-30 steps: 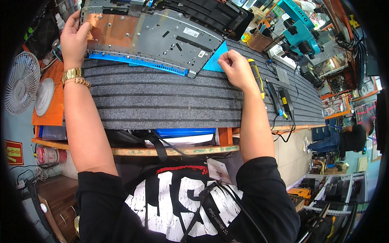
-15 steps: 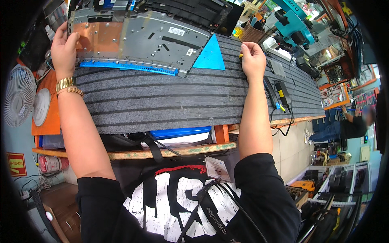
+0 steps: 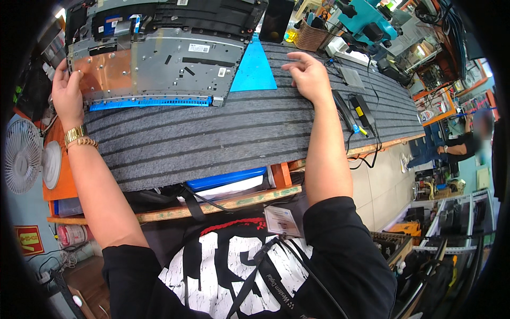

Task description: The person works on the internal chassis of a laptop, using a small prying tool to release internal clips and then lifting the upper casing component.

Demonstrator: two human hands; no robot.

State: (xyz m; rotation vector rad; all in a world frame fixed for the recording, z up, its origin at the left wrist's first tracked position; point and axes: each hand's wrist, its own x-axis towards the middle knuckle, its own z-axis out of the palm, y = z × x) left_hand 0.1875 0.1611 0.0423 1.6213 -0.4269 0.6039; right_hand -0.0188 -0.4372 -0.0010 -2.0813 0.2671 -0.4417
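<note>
A grey laptop chassis (image 3: 159, 66), opened up and with a copper-coloured sheet (image 3: 108, 72) on its left part, is at the far left of the bench. My left hand (image 3: 68, 93) grips its left edge, thumb on the upper face and fingers partly hidden. Along the chassis's near edge runs a blue strip (image 3: 151, 103). A flat blue piece (image 3: 255, 69) sticks out past its right side. My right hand (image 3: 309, 77) is raised over the bench to the right of that blue piece, fingers apart, with nothing visible in it.
A black power adapter (image 3: 362, 111) with cables lies right of my right forearm. Behind are a woven basket (image 3: 312, 36) and a teal microscope (image 3: 369, 24). A white fan (image 3: 24, 157) stands at the left. Another person (image 3: 462, 146) is at the far right.
My right hand has opened; the small yellow thing it pinched no longer shows in it. The view has shifted, with the chassis now further left. My left hand keeps its hold.
</note>
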